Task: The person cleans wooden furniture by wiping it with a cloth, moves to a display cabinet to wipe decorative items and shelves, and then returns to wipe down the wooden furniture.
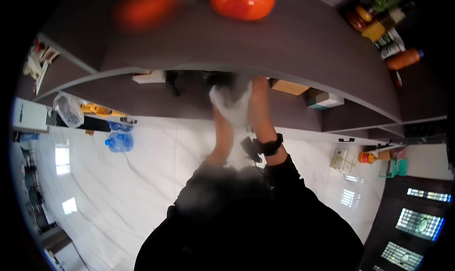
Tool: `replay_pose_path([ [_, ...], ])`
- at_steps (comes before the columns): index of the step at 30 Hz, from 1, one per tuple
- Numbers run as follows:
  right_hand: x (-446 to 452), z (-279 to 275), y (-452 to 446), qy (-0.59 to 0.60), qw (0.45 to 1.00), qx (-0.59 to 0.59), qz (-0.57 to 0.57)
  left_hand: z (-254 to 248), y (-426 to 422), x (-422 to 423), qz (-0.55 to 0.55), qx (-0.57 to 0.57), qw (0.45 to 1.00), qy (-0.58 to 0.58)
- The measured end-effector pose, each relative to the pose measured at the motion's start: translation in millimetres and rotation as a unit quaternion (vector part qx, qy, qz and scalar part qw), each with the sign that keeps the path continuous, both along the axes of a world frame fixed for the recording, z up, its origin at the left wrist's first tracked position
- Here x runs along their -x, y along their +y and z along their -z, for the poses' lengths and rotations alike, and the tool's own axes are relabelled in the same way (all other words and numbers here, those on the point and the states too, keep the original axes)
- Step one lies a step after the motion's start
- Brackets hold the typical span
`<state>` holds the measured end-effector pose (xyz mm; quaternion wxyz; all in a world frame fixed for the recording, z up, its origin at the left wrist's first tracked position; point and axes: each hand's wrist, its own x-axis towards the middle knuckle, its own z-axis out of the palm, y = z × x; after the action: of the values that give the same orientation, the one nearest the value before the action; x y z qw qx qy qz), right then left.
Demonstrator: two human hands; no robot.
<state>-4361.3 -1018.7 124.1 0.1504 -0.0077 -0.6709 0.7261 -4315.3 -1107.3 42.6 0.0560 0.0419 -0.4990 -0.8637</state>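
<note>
Both my arms reach forward into a shelf compartment under the dark shelf top. A pale, crumpled white cloth (232, 105), blurred by motion, hangs between my wrists. My left hand (218, 113) goes behind this cloth, which covers its fingers and drapes from it; it appears closed on the cloth. Close against the cloth's right side is my right hand (259, 88), smeared by motion, its fingertips out of sight under the shelf edge. A black band (271, 146) circles my right wrist. Dark items (215, 77) sit just ahead of my hands inside the compartment, too blurred to name.
Over my hands runs the dark shelf top (294, 38), bearing a shiny orange pot (242, 3) and a blurred orange object (147, 6). Cardboard (289, 87) and white (326, 100) boxes lie right in the compartment. Blue water jugs (119, 142) stand left on the marble-patterned floor (142, 190).
</note>
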Motion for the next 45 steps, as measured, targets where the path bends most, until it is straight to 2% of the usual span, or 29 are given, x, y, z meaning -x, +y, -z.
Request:
replay_pose_path([
  [1, 2.5, 9.4, -0.3, 0.005, 0.999, -0.029, 0.021, 3.1, 14.1, 1.5, -0.091, 0.102, 0.99, 0.017],
  [4, 8.9, 32.9, 7.2, -0.08, 0.997, -0.002, 0.014, 72.7, 4.8, -0.1, -0.084, 0.199, 0.976, -0.011],
  [5, 7.0, 40.9, 7.0, -0.096, 0.995, 0.018, 0.008, 92.8, -4.4, -2.0, -0.054, 0.209, 0.971, -0.101],
  [7, 11.1, 79.5, 13.9, -0.139, 0.99, -0.005, -0.007, 122.5, -27.6, -16.3, 0.055, 0.045, 0.983, -0.167],
  [8, 17.5, 126.2, 16.0, -0.164, 0.985, -0.045, -0.014, 136.1, -38.9, -23.3, 0.102, -0.028, 0.972, -0.21],
  [9, 23.9, 171.6, 18.2, -0.188, 0.978, -0.086, -0.022, 197.4, -49.7, -32.7, 0.112, -0.071, 0.958, -0.255],
  [10, 26.6, 221.4, 16.1, -0.179, 0.967, -0.182, -0.031, 194.1, -46.0, -52.0, 0.143, 0.25, 0.947, -0.145],
  [11, 29.2, 269.6, 14.3, -0.166, 0.945, -0.279, -0.034, 190.4, -42.1, -71.4, 0.09, 0.556, 0.825, -0.052],
  [12, 31.7, 318.1, 12.7, -0.149, 0.916, -0.37, -0.031, 156.9, -27.8, -82.2, 0.13, 0.529, 0.835, -0.083],
  [13, 22.5, 308.3, 25.0, -0.093, 0.88, -0.461, -0.062, 233.1, -40.3, -96.8, 0.126, 0.594, 0.794, -0.039],
  [14, 13.6, 300.7, 37.2, -0.028, 0.835, -0.543, -0.081, 211.4, -28.1, -97.2, 0.241, 0.608, 0.755, -0.045],
  [15, 8.0, 289.0, 52.5, 0.03, 0.776, -0.621, -0.101, 186.1, -5.6, -100.4, 0.242, 0.597, 0.759, -0.091],
  [16, 9.2, 277.5, 62.2, 0.033, 0.782, -0.616, -0.082, 171.3, 12.8, -101.6, 0.243, 0.585, 0.762, -0.137],
  [18, 4.6, 257.6, 88.4, 0.032, 0.789, -0.611, -0.05, 194.8, 34.1, -98.0, 0.261, 0.565, 0.779, -0.081],
  [21, 12.2, 240.8, 153.3, -0.138, 0.793, -0.587, -0.085, 214.5, 77.1, -92.7, 0.306, 0.486, 0.819, -0.007],
  [23, 9.1, 305.8, 211.2, -0.11, 0.763, -0.636, 0.038, 187.1, 123.5, -78.8, 0.376, 0.368, 0.85, -0.022],
  [24, -10.4, 294.6, 246.3, -0.095, 0.778, -0.616, 0.085, 178.9, 145.7, -72.6, 0.416, 0.303, 0.855, -0.057],
  [25, -27.0, 278.3, 281.9, -0.08, 0.742, -0.659, 0.087, 186.0, 170.7, -65.4, 0.45, 0.36, 0.817, -0.036],
  [26, -40.2, 272.3, 310.2, -0.163, 0.749, -0.631, 0.124, 197.6, 189.0, -65.9, 0.483, 0.314, 0.816, -0.045],
  [27, -56.0, 264.4, 338.3, -0.158, 0.726, -0.658, 0.121, 208.7, 207.2, -66.4, 0.516, 0.268, 0.812, -0.057],
  [29, -78.6, 281.8, 385.8, -0.181, 0.672, -0.703, 0.149, 217.1, 224.9, -71.4, 0.546, -0.003, 0.828, -0.13],
  [31, -92.7, 275.2, 397.7, -0.187, 0.689, -0.68, 0.164, 189.9, 236.9, -74.8, 0.544, -0.208, 0.791, -0.186],
  [33, -97.8, 264.5, 391.2, -0.209, 0.68, -0.682, 0.171, 196.8, 232.5, -77.8, 0.544, -0.199, 0.798, -0.168],
  [34, -96.0, 264.4, 382.5, -0.242, 0.676, -0.673, 0.179, 236.7, 219.2, -76.3, 0.548, -0.1, 0.821, -0.129],
  [36, -82.5, 271.9, 364.7, -0.302, 0.667, -0.65, 0.204, 250.8, 189.4, -66.8, 0.542, 0.091, 0.835, -0.039],
  [38, -69.1, 293.9, 339.3, -0.273, 0.684, -0.65, 0.188, 252.7, 148.8, -53.8, 0.524, 0.271, 0.805, 0.058],
  [40, -66.3, 293.3, 298.8, -0.277, 0.714, -0.618, 0.179, 275.1, 108.3, -46.5, 0.498, 0.296, 0.813, 0.068],
  [42, -60.6, 261.8, 242.1, -0.304, 0.751, -0.562, 0.17, 270.5, 69.8, -45.6, 0.471, 0.316, 0.822, 0.046],
  [45, -43.6, 288.0, 176.3, -0.154, 0.809, -0.538, 0.182, 180.3, 16.6, -44.2, 0.436, 0.31, 0.844, -0.028],
])
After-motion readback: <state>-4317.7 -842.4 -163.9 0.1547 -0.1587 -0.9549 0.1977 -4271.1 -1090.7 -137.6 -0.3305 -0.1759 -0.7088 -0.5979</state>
